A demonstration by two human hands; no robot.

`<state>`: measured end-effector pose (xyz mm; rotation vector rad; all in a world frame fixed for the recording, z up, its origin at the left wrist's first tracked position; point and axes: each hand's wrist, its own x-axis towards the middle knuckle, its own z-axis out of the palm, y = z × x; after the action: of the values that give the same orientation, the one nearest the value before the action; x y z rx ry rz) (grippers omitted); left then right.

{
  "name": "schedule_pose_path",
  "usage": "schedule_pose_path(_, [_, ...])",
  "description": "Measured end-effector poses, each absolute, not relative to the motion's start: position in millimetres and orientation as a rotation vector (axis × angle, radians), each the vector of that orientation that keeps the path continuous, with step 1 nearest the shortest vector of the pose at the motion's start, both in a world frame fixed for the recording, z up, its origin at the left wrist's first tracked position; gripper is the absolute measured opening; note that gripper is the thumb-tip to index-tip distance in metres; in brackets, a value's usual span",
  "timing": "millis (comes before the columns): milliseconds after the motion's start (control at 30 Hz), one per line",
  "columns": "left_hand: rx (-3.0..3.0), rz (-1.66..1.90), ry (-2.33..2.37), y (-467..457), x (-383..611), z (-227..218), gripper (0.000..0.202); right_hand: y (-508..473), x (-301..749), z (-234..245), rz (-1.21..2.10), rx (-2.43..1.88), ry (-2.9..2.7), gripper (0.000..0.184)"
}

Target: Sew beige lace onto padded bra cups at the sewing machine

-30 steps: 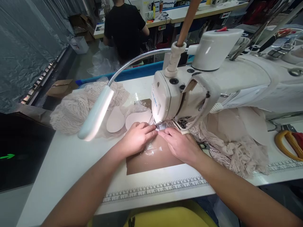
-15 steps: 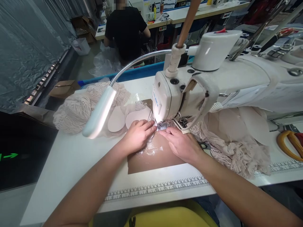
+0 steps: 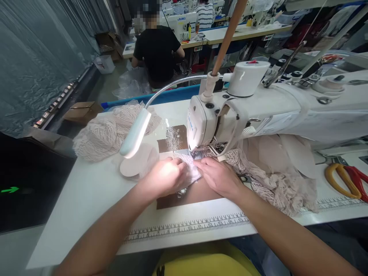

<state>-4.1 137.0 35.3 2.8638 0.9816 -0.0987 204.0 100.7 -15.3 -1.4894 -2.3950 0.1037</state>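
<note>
Under the lit needle area of a white sewing machine (image 3: 198, 122) lies a pale piece of lace fabric (image 3: 192, 172). My left hand (image 3: 165, 174) is closed on its left side, fingers curled in, the fingertips partly hidden. From the right, my right hand (image 3: 218, 176) reaches in with its fingers together, the fingertips at the fabric's right edge beside the presser foot. Both hands are over a brown sheet (image 3: 201, 193) with shiny clear tape on the tabletop. Pale oval pads (image 3: 133, 166) in thin fabric lie left of my left hand.
A bundle of beige lace (image 3: 100, 134) sits at the back left, and more ruffled lace (image 3: 276, 184) lies right of my right hand. Yellow-handled scissors (image 3: 342, 180) rest at far right. A lamp (image 3: 136, 134) hangs over the table. A person in black (image 3: 156, 51) sits beyond.
The lace fabric has turned and now spreads toward me beneath my left hand, which has curled and shifted slightly left and down. Pads beside it have moved left. My view has shifted a little.
</note>
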Motion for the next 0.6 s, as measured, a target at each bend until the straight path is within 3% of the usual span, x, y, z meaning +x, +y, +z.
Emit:
schedule_pose_path(233, [2.829,0.181,0.922,140.8,0.1,14.7,0.035,98.9,202.2,-15.6,0.073,-1.490,-2.434,0.035])
schedule_pose_path(600, [2.836,0.057,0.914,138.0,3.4,18.0,0.050,96.8,201.3,-13.0,0.144,-1.486,-2.407,0.033])
